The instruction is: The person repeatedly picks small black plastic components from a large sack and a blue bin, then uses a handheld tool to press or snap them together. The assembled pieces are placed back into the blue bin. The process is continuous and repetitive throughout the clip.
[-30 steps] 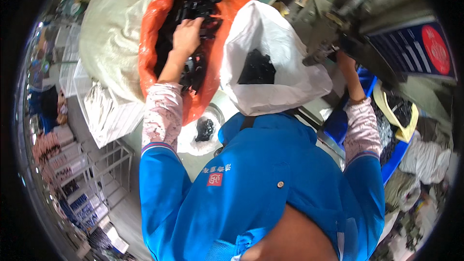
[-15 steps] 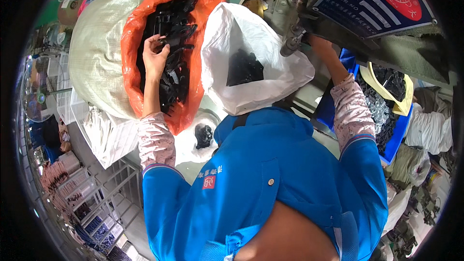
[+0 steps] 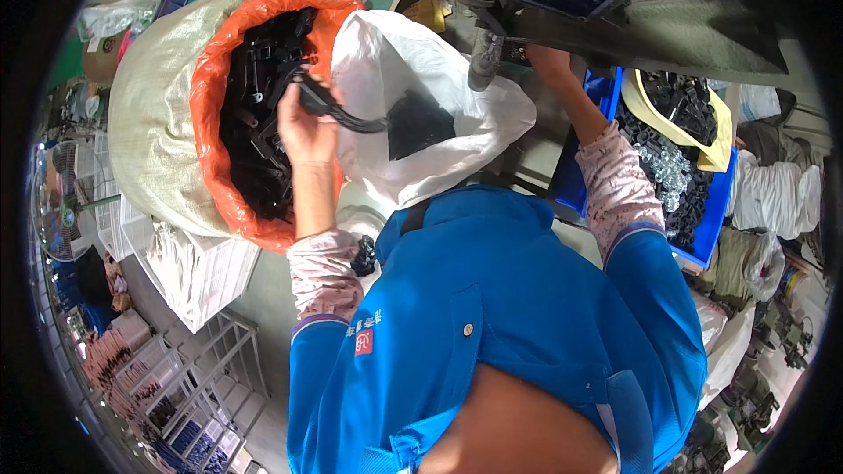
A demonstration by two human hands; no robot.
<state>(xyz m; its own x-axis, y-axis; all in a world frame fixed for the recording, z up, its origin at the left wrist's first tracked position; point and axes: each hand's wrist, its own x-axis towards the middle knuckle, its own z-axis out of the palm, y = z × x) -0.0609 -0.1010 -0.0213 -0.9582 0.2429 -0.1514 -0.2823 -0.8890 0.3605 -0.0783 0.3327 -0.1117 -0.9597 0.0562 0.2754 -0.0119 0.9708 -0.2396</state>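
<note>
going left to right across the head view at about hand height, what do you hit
woven sack → orange bag of black parts → left hand holding a black part → white bag → right hand at the machine → blue bin

The sack [image 3: 162, 136] lies at ten o'clock, full of parts [image 3: 255, 123]. Just right of it, at twelve, sits the bag [image 3: 413, 79], touching the sack's rim, with more parts inside. The left hand [image 3: 303, 127] is between them, over the sack's rim, gripping a part [image 3: 338, 110] that reaches over the bag. The machine [image 3: 615, 22] stands at one o'clock, behind the bag; the right hand [image 3: 549, 60] is against its underside. The bin [image 3: 694, 193] lies at three o'clock, below the machine. Racks [image 3: 176, 369] stand at eight.
</note>
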